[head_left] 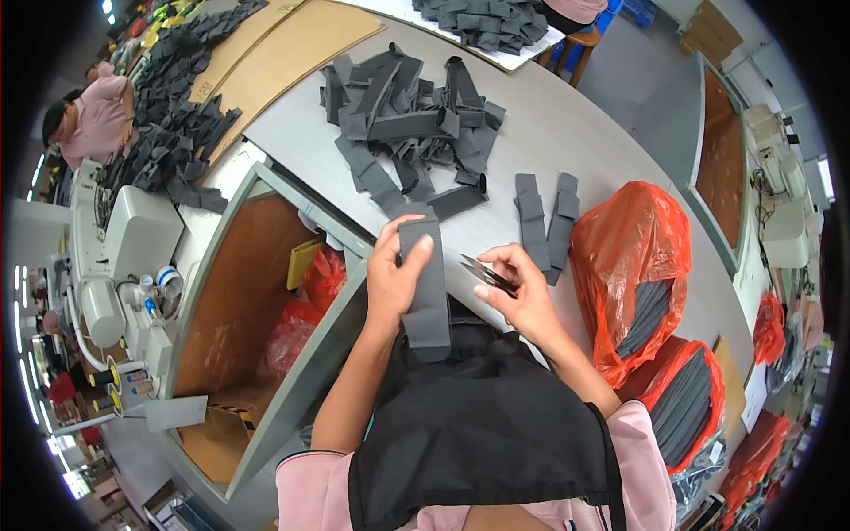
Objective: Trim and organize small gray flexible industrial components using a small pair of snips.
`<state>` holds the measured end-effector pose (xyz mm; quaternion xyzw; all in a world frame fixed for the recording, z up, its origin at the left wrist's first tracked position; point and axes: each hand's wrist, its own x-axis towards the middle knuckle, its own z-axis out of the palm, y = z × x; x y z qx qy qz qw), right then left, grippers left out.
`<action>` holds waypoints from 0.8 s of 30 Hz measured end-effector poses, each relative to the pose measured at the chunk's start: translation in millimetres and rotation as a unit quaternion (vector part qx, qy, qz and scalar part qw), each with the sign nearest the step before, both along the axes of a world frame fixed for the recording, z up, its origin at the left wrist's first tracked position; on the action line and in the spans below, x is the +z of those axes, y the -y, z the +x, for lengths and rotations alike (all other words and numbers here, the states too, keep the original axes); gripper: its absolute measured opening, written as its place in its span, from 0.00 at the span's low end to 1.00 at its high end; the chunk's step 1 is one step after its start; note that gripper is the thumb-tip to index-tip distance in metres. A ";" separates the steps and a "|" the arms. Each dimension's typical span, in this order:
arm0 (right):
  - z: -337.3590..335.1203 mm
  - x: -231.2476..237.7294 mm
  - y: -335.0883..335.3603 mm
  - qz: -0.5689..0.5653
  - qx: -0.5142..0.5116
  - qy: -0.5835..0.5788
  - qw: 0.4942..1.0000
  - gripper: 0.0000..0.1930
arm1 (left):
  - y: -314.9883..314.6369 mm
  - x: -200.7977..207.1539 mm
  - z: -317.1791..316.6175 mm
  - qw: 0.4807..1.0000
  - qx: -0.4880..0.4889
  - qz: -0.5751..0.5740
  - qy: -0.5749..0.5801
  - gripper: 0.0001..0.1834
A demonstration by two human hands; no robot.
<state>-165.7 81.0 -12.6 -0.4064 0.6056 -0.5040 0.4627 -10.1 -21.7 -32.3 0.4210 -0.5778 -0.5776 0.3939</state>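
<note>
My left hand (394,270) is closed on a dark grey fabric strip (428,296), thumb on top, and the strip hangs down toward my black apron. In my right hand (524,288) is a small pair of dark metal thread snips (491,274), their pointed blades aimed at the strip but apart from it. Beyond my hands a loose pile of similar grey strips (407,124) lies heaped on the pale table. To the right of the pile, two small stacks of strips (533,221) lie side by side.
Red plastic bags (633,230) holding stacked grey pieces stand at the table's right. On the left is an open wooden-lined bin (239,292) with red bags inside, near a sewing machine (142,230). More strips (482,22) lie on a far table. A co-worker (93,115) sits at far left.
</note>
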 end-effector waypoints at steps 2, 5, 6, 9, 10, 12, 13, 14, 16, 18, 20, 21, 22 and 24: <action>6.5 -2.3 1.9 -0.025 0.010 -0.028 0.999 0.15 | 7.1 -6.0 0.9 1.000 0.026 0.004 0.016 0.12; 15.2 -17.2 16.5 -0.062 0.030 -0.126 0.990 0.13 | 9.5 -10.8 -8.2 0.999 0.027 0.000 0.026 0.13; 17.8 -20.5 22.2 0.022 0.031 0.027 0.999 0.09 | 8.6 -10.4 -11.0 1.000 0.026 0.011 0.009 0.14; 7.4 -32.0 16.7 0.082 -0.034 0.313 0.946 0.11 | 2.1 1.4 -15.0 0.998 -0.004 -0.008 -0.066 0.16; 3.4 -38.0 14.5 0.089 -0.073 0.321 0.940 0.12 | 4.8 -0.6 -10.4 0.996 -0.021 0.016 -0.080 0.20; 1.6 -37.7 10.0 0.102 -0.146 0.275 0.945 0.10 | 4.3 1.6 -6.5 0.997 -0.014 0.003 -0.075 0.19; 6.1 -33.7 7.4 0.107 -0.143 0.277 0.944 0.10 | 5.5 -0.9 -4.2 0.998 -0.006 -0.008 -0.067 0.19; 11.7 -25.7 3.6 0.081 -0.138 0.219 0.962 0.10 | 7.6 -4.2 -2.0 0.998 -0.002 -0.004 -0.064 0.19; 17.3 -13.4 -10.7 0.030 -0.101 0.116 0.988 0.06 | 8.7 -5.2 0.2 0.997 -0.004 0.008 -0.074 0.16; 20.2 -5.1 -10.7 -0.103 -0.035 -0.016 0.994 0.09 | 10.2 -7.2 -1.3 0.998 0.007 0.011 -0.066 0.15; 21.5 7.7 -9.0 -0.233 0.068 -0.197 0.950 0.23 | 13.4 -8.7 -5.3 0.998 0.018 0.013 -0.058 0.14; 22.0 5.3 -9.1 -0.241 0.095 -0.256 0.932 0.24 | 14.7 -8.8 -8.6 0.999 0.027 0.018 -0.023 0.14; 22.9 3.5 -7.4 -0.236 0.100 -0.283 0.924 0.24 | 15.7 -9.0 -10.3 0.999 0.035 0.022 0.012 0.15; 25.3 -1.4 -3.0 -0.233 0.106 -0.311 0.915 0.24 | 17.8 -18.8 -11.2 0.997 0.036 0.072 -0.003 0.16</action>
